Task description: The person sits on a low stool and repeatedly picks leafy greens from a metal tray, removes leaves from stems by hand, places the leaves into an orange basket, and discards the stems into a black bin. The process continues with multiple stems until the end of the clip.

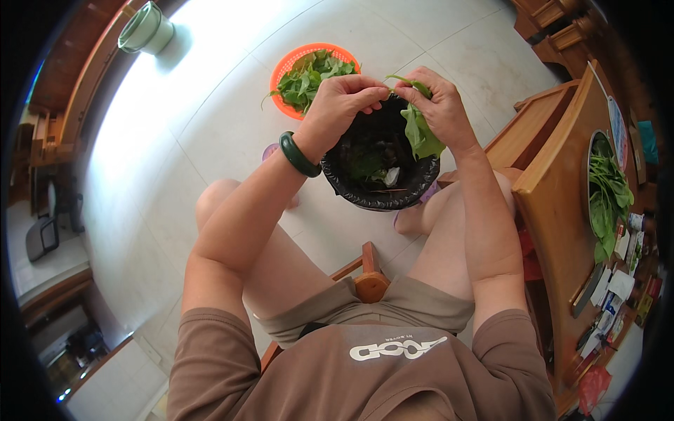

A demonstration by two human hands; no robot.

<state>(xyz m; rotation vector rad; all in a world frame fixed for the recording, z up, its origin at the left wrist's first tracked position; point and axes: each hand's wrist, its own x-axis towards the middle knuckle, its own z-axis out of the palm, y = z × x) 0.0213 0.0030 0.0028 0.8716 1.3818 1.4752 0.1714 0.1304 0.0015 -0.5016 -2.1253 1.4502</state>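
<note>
Over a bin lined with a black plastic bag (379,199), my two hands meet at the stem of a leafy green sprig (423,131). My right hand (439,102) grips the sprig, and its broad leaf hangs down below the fingers. Thumb and fingertips of my left hand (353,100) pinch the thin stem end; a dark green bangle (299,154) circles that wrist. Inside the bin lie green scraps and a crumpled white piece (391,177). Behind my left hand, an orange plastic basket (278,102) on the floor holds picked green leaves (310,76).
On the wooden table (547,210) at right, a round metal dish holds more leafy greens (605,184), with several small items and packets nearby. A pale green bucket (152,34) stands on the tiled floor at upper left. Wooden furniture (558,31) is at upper right.
</note>
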